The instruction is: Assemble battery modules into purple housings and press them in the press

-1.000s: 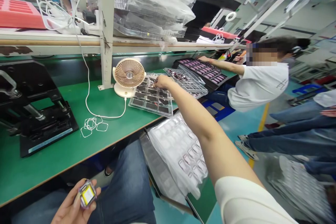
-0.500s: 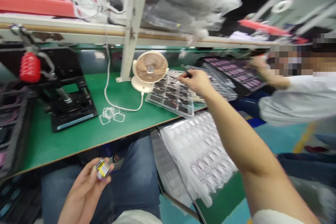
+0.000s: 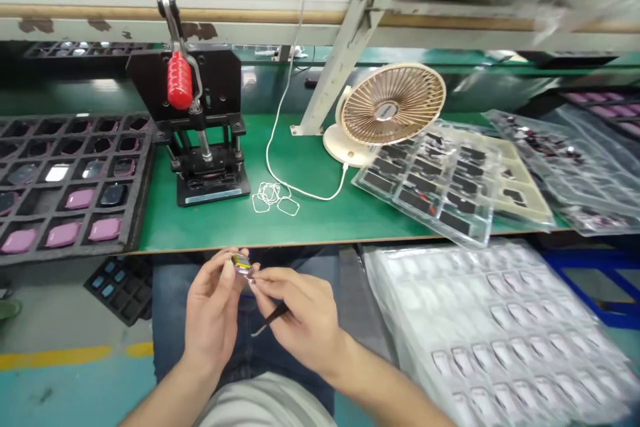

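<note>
In front of my lap my left hand (image 3: 213,310) grips a small purple-edged watch case (image 3: 241,262) between thumb and fingers. A yellow and silvery part shows in the case's open face. Dark tweezers (image 3: 277,313) lie in my right hand (image 3: 310,317), their bent tip pointing down and left, away from the case. The right thumb and forefinger are pinched together at the case's near right edge. Whether a tiny part sits between those fingertips is too small to tell.
A black hand press (image 3: 210,167) with a red handle stands on the green bench, beside a foam tray (image 3: 135,213) of watch cases. White loops (image 3: 273,197), a fan (image 3: 387,110) and a clear parts tray (image 3: 425,187) lie rightward. Bagged blister trays (image 3: 500,320) sit lower right.
My right hand has come back from the clear parts tray to the watch case in my left hand. The left hand has risen toward the bench edge. The view has swung left.
</note>
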A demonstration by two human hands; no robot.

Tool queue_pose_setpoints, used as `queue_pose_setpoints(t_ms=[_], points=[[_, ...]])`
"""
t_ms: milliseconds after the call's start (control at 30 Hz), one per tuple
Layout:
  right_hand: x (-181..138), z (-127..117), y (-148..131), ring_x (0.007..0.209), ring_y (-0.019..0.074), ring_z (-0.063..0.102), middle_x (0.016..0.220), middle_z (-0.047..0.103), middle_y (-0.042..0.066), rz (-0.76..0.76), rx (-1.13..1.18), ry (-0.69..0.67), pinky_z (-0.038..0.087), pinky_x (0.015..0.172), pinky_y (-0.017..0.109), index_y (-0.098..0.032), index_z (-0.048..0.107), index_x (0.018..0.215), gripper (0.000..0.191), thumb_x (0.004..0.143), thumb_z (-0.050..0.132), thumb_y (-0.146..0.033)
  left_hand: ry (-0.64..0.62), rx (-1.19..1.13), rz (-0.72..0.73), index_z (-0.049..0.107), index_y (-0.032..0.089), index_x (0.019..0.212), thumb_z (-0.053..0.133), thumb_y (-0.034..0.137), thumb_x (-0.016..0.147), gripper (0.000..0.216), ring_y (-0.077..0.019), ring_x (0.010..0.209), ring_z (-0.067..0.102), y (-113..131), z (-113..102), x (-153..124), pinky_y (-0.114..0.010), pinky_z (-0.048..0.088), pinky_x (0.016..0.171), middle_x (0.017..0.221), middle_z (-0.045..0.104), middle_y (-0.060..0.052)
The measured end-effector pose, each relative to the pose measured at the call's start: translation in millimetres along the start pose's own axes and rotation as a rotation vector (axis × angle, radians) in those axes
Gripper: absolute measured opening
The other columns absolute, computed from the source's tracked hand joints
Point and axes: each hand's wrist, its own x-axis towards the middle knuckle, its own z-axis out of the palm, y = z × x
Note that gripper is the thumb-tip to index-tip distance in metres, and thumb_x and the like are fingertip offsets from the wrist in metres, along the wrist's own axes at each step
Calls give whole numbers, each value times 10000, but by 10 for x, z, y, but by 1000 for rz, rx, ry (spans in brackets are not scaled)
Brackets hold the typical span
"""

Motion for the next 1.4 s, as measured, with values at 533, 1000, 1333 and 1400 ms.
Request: queue_pose_setpoints(t_ms=[533,1000,1333,1400], points=[[7,42,79,827,195,811,1029,837,56,-66,-186,-122,644,684,330,-246,673,1084,171,987,707,-109,16,64,85,768,228,1136,949,308,819,374,-258,1126,786,-44,-111,-22,-395,632,1031,1238,788,-85],[27,48,185,916,169,812,1071,833,28,-55,-51,-193,652,780,290,-244,716,1105,161,1008,707,-117,1,76,113,778,215,1082,977,277,771,375,-288,1183,755,-70,-227,25,-407,636,1009,1222,757,-102],[-96,137,203,894,195,808,1090,828,59,-95,-66,-111,626,706,313,-246,708,1131,223,974,712,-89,-35,17,44,779,235,1099,977,328,780,386,-263,1120,782,-71,-252,41,-348,637,954,1219,794,-100],[-82,148,201,931,195,806,1085,822,60,-66,-36,-106,639,753,312,-243,709,1094,200,971,716,-86,-35,25,80,786,237,1081,972,306,785,356,-260,1165,763,-75,-250,45,-337,632,967,1207,782,-89]])
